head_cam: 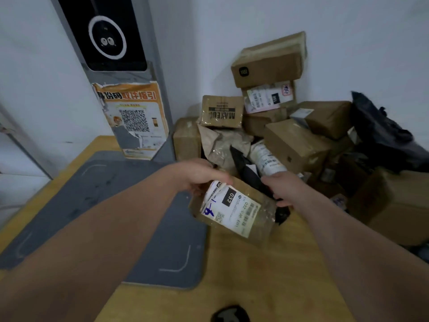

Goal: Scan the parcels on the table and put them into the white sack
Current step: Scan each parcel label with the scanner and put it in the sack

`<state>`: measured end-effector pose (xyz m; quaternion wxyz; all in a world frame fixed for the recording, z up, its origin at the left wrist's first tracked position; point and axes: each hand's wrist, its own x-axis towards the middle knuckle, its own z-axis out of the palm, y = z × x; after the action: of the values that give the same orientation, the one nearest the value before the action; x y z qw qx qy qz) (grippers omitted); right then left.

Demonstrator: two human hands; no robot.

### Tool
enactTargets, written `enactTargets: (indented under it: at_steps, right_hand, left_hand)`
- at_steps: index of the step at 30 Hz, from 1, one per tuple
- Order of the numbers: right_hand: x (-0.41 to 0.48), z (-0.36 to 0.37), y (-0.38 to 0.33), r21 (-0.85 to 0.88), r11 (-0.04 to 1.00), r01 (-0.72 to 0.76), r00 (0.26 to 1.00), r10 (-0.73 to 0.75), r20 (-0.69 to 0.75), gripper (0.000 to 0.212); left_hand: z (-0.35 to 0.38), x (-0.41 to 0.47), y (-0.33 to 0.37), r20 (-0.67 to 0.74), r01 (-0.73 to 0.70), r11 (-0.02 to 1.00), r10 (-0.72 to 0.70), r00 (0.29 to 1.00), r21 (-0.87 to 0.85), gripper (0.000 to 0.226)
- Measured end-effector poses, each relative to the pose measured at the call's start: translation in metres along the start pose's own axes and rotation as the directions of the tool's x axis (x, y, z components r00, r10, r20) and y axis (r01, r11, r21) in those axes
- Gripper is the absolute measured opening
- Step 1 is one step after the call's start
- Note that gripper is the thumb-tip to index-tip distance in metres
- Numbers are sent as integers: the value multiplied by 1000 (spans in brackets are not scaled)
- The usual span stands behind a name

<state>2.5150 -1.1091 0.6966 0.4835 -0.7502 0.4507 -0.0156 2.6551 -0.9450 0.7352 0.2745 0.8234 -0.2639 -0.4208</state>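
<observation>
Item 1, left grip (204, 177): clenched on the upper left corner of the brown parcel (241, 231), fingers curled over the lifted corner of its white label (232, 210)

Item 2, right grip (282, 190): fingers curled at the parcel's right edge. I judge it to be grasping the parcel, though a black poly bag (282, 214) lies right at that edge and I cannot tell whether it is caught in the same hold

Item 3, brown parcel: held between both grips low over the wooden worktop (267, 275), label face up, just beside the right edge of the grey scan mat (104, 205) and in front of the parcel pile (290, 140)

Item 4, scanner column (109, 43): stands at the back of the mat, its dark camera panel looking down over it

Handling note, my judgement: I would carry the parcel left until it sits inside the mat's white corner marks (178, 263). I would keep the label flat and upward and press its curled corner down. I would shift my left fingers off the printed codes, and let the black bag drop clear before moving

Item 5, white sack: not in view from here
</observation>
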Motion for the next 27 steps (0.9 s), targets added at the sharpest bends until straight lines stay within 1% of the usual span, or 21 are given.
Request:
enactTargets:
  at_steps: [3,5,6,8,9,11,12,14,15,17,18,19,22,23,25,27]
  right_hand:
    - [2,-15,6,-96,995,-27,999,24,-32,51]
    - [7,-20,7,-119,992,-32,999,27,-48,51]
    - [11,-20,5,-121,992,-29,998,22,-58,50]
    - [19,-17,-1,-145,989,1,996,-14,-89,49]
    - [22,-14,-5,-168,986,20,994,-37,-102,47]
    - [30,-6,-16,-199,978,58,990,-82,-115,38]
    - [35,-1,-22,-196,978,76,989,-100,-113,35]
    - [48,11,-32,-164,981,100,988,-118,-105,33]
    - [54,17,-36,-152,983,107,987,-123,-100,33]
    - [70,29,-44,-134,981,141,984,-154,-89,24]
    - [79,36,-49,-124,980,153,983,-163,-81,21]
    - [90,43,-53,-106,983,148,985,-156,-73,29]
    - [121,59,-62,-18,992,122,989,-123,-84,63]
    - [131,63,-65,7,994,111,990,-110,-89,69]
    - [152,71,-68,62,995,81,993,-75,-86,74]
    - [168,77,-70,132,989,62,997,-54,-61,78]
  left_hand:
    - [15,10,-7,119,58,997,-52,991,-47,39]
    - [21,20,-13,132,66,994,-54,990,-90,34]
    - [23,26,-15,108,63,990,-49,993,-126,30]
    - [22,36,-17,25,52,984,-49,998,-172,23]
    - [19,42,-17,-23,35,987,-39,999,-157,18]
    - [9,56,-16,-187,-12,993,-9,982,-114,15]
    - [2,64,-17,-286,-34,995,7,958,-91,20]
    - [-18,83,-21,-461,-62,998,56,886,1,25]
    - [-28,93,-23,-525,-49,997,74,848,63,30]
    - [-42,111,-26,-615,35,982,86,784,183,50]
    - [-48,119,-27,-637,72,975,81,767,210,60]
    - [-54,126,-28,-649,92,972,73,758,217,67]
    - [-65,148,-30,-649,132,972,27,760,195,81]
    - [-67,159,-31,-649,146,971,14,760,191,84]
    - [-71,174,-32,-659,173,965,0,752,197,89]
    - [-70,185,-32,-672,171,969,-5,740,181,94]
